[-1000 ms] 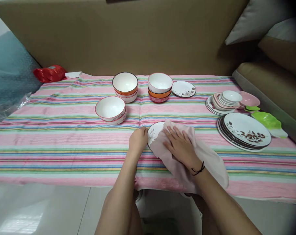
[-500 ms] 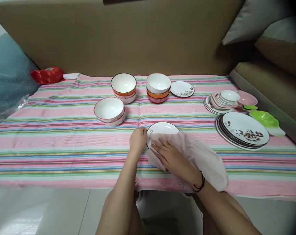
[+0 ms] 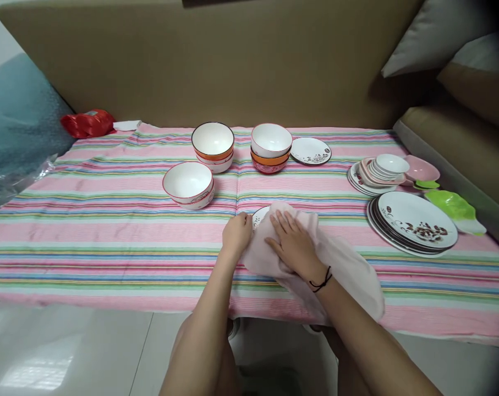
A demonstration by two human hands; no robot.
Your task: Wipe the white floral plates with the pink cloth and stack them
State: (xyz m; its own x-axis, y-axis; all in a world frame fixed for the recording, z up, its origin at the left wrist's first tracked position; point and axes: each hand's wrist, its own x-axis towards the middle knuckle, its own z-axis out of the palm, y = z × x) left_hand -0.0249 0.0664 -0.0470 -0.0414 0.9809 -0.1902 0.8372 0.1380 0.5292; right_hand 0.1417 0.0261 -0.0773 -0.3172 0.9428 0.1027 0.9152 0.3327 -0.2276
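Note:
A white plate (image 3: 258, 216) with a dark rim lies before me, mostly covered by a pale pink cloth (image 3: 262, 254). My left hand (image 3: 237, 234) is closed on the plate's left edge. Flat on the cloth, over the plate, rests my right hand (image 3: 294, 242) with its fingers stretched out. The cloth trails off to the right under my forearm. Only a small patch of the plate's upper left shows. Beyond my left hand stands a pair of stacked white bowls (image 3: 188, 181) with red rims.
Stacked bowls (image 3: 213, 140) and another bowl stack (image 3: 271, 143) stand farther back, beside a patterned plate (image 3: 311, 151). Large plates (image 3: 416, 220), small dishes (image 3: 391, 164) and a green leaf-shaped dish (image 3: 451, 204) sit at right. A red bundle (image 3: 88, 124) lies back left.
My right hand has slid up and slightly right with the cloth, which now hides more of the plate. My left hand keeps its hold on the edge. The view has shifted slightly.

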